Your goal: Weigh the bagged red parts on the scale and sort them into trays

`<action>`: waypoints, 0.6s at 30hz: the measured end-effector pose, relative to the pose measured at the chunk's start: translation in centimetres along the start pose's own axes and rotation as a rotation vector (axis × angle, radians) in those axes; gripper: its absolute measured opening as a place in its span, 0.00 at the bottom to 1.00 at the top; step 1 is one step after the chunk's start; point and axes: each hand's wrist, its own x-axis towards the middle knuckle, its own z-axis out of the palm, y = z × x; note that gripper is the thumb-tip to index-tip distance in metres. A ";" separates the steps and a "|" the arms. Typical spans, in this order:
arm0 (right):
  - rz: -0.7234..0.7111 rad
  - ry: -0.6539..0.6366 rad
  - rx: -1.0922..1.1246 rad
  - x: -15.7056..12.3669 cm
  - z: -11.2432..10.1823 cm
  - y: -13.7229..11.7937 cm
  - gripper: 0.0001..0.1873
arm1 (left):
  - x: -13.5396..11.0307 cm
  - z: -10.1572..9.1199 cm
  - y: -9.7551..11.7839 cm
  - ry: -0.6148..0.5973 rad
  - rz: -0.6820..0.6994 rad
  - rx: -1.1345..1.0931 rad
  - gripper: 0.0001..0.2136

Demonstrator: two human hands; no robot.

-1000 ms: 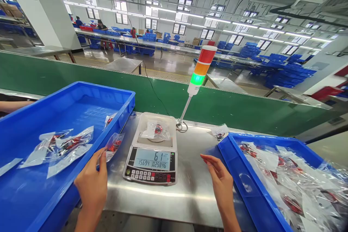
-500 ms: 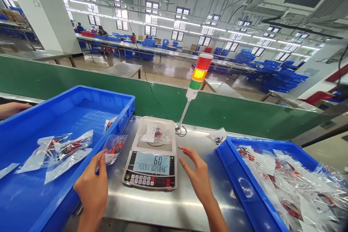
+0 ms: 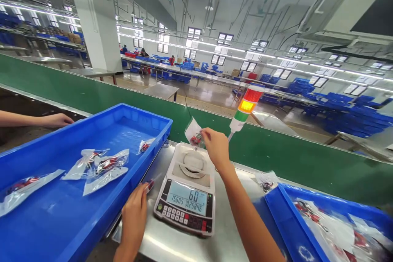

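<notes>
Brushed-steel tabletop (image 3: 172,249) carries a blue plastic tray (image 3: 144,111) and a white digital scale (image 3: 184,208). Your right hand (image 3: 216,147) pinches a clear plastic bag of red parts (image 3: 194,133) above the scale; your left hand (image 3: 134,217) touches a small clear bag (image 3: 150,185), grip unclear. A slipping pinch could drop the bag and upset the reading.

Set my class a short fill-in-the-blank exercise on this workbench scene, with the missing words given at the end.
1. The right hand holds a small clear plastic bag with red parts inside, above a white digital scale, whose round metal pan is ____.
2. The large figure at the top of the scale's display reads ____.
3. On the tall signal tower with coloured bands, the brightly lit band is ____.

Missing words: empty; 60; amber.
</notes>
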 end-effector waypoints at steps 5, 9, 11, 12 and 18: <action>-0.199 -0.149 0.272 2.7 1.5 -5.5 0.15 | -1.3 0.7 -0.5 -0.065 0.069 -0.019 0.19; -0.258 -0.155 0.356 2.2 1.0 -5.2 0.18 | -1.7 0.9 -0.7 -0.140 0.085 -0.019 0.19; -0.239 -0.172 0.216 1.5 0.0 -3.2 0.18 | -1.5 1.0 -0.6 -0.142 0.048 -0.027 0.20; -0.225 -0.190 0.145 1.0 -0.6 -2.0 0.18 | -1.3 1.1 -0.5 -0.134 0.025 -0.037 0.21; -0.035 -0.229 -0.151 -4.2 -6.2 7.7 0.15 | 0.5 1.8 -0.3 -0.122 -0.120 -0.103 0.24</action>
